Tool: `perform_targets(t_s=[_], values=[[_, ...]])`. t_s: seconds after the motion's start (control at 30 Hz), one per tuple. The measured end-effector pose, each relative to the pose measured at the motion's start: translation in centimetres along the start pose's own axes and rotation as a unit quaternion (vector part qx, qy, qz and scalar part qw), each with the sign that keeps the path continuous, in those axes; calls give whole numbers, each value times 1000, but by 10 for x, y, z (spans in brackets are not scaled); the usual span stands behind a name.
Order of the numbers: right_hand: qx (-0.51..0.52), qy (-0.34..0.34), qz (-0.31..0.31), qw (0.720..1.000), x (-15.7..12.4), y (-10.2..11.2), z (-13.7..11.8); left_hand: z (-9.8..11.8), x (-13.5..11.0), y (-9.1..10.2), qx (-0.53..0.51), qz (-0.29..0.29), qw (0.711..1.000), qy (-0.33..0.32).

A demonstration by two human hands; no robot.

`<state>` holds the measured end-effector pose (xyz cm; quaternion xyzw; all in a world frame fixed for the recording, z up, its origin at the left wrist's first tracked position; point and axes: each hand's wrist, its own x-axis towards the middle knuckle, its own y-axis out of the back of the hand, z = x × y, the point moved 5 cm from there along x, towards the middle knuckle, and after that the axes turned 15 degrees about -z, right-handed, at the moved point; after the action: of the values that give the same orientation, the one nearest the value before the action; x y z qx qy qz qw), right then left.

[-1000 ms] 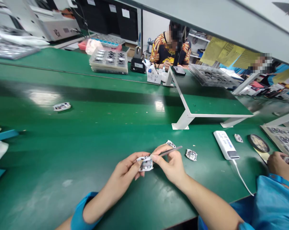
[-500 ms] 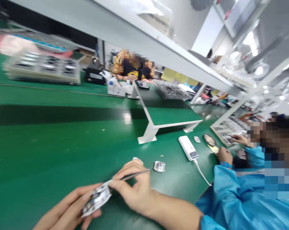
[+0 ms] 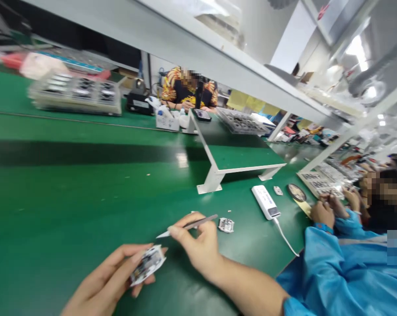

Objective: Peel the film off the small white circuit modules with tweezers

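My left hand (image 3: 114, 274) grips a small circuit board in a white frame (image 3: 148, 264), tilted, its component side facing up. In my right hand (image 3: 201, 243) is a pair of tweezers (image 3: 191, 224), pinched between thumb and fingers, with its pale pointed tip to the left. That tip hangs just above the board's upper edge, apart from it. A similar small white-framed board (image 3: 226, 225) lies on the green table right of my right hand. Part of something small and white shows behind my right fingers, mostly hidden.
A white riser stand (image 3: 214, 177) stands ahead. A white power bank (image 3: 265, 202) with a cable lies right, near a round dark-rimmed disc (image 3: 296, 192). Stacked trays (image 3: 76, 94) sit at back left. A co-worker in blue sleeves (image 3: 336, 259) works close on my right.
The tweezers' tip has lifted away from the board, and my right hand has drawn slightly up. My view has shifted a little left. The co-worker's hands have come together.
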<state>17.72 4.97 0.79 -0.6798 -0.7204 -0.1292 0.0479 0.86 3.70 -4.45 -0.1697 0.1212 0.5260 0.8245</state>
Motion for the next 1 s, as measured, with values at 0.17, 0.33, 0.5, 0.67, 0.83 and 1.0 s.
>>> perform_targets(t_s=[0.17,0.33,0.5,0.67,0.83,1.0], values=[[26,56,-36,997,-5,-4,-2,23,-12,-13,-17,-20,1000,15],[13,46,-85,995,-10,-13,1,16,-12,-11,-30,-34,999,4],[7,37,-95,995,-11,-16,4,13,-12,-11,-23,-41,999,-1],[28,16,-101,994,-10,-18,7,12,-11,-12,-30,-41,999,0],[21,24,-105,994,-10,-18,6,11,-12,-11,-34,-39,999,-1],[29,33,-112,993,-11,-19,5,12,-11,-12,-34,-43,999,-2]])
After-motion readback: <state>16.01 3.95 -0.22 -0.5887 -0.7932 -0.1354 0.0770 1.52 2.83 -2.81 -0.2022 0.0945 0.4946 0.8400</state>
